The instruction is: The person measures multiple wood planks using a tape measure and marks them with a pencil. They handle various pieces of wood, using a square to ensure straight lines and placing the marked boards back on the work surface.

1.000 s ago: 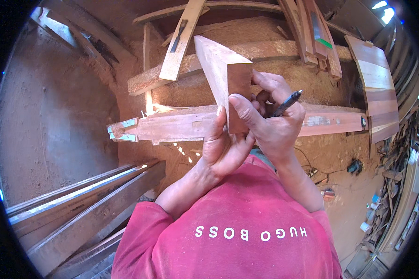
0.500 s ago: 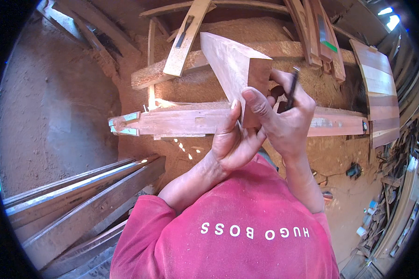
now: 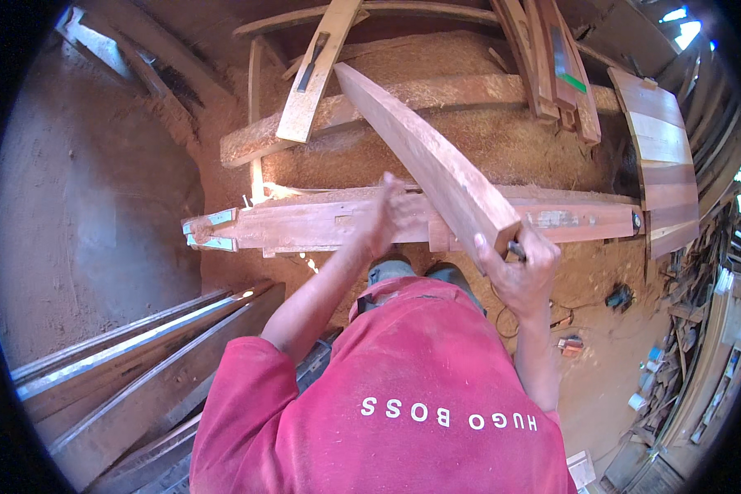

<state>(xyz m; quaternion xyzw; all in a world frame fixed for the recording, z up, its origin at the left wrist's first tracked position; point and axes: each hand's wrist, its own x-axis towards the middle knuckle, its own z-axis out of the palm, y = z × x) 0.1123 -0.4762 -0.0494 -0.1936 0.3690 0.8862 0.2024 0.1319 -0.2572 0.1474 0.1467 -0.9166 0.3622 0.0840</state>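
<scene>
My right hand (image 3: 520, 270) grips the near end of a thick reddish wooden beam (image 3: 436, 160). The beam slants away to the far left above the long workpiece on the bench. A dark, slim pencil-like tool (image 3: 516, 249) pokes out between the fingers of that same hand; most of it is hidden. Left of the beam, my left hand (image 3: 384, 216) is off the wood, its fingers stretched out and somewhat blurred. Under both hands runs a long planed timber (image 3: 305, 221) with small recesses cut in it, clamped between pale blocks (image 3: 214, 230) at its left end.
A chisel (image 3: 313, 62) lies on a pale board (image 3: 321, 90) at the far side. Sawdust and shavings cover a rough beam (image 3: 263, 140). A wide striped panel (image 3: 663, 156) leans at right. Dark planks (image 3: 156, 370) lie at lower left, and a stack of offcuts stands along the right.
The beam's near end has swung right and toward me, still in my right hand. My left hand has let go of it and moved left.
</scene>
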